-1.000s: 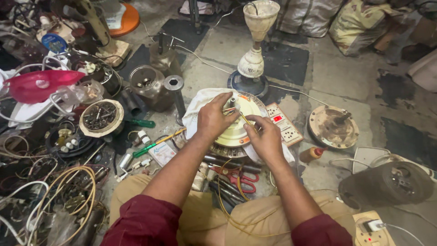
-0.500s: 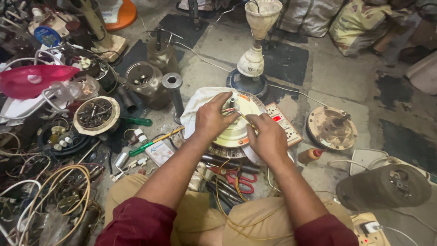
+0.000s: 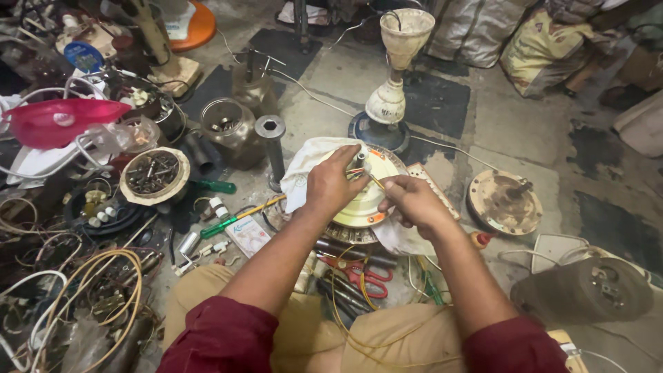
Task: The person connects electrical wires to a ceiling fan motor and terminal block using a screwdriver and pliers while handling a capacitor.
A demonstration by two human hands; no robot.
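Going left to right here. Far left is a pink bowl (image 3: 52, 121) over a heap of wire coils (image 3: 90, 304), then a round tin of bolts (image 3: 153, 174), a green screwdriver (image 3: 231, 220) and a steel socket post (image 3: 271, 138). None of that is in play.

The left hand (image 3: 330, 185) sits on the fan motor (image 3: 362, 197), fingers pinched around the shaft (image 3: 359, 160) at its centre. The right hand (image 3: 414, 204) is just beside it, fingertips pinching a thin yellow wire (image 3: 375, 181) near the shaft. Both are clenched on small stuff, not loose.

Doing this bit well, I'd say: keep the left grip steady so the motor doesn't rock on its white cloth (image 3: 307, 166), and feed the wire slowly, no yanking, since thin leads like that probably snap or strip easily.

The motor itself: round, cream-yellow top with an orange rim, lying flat on the cloth on the floor, right in front of the knees, red scissors (image 3: 362, 273) below it. Further right, another motor housing (image 3: 504, 202) lies apart.
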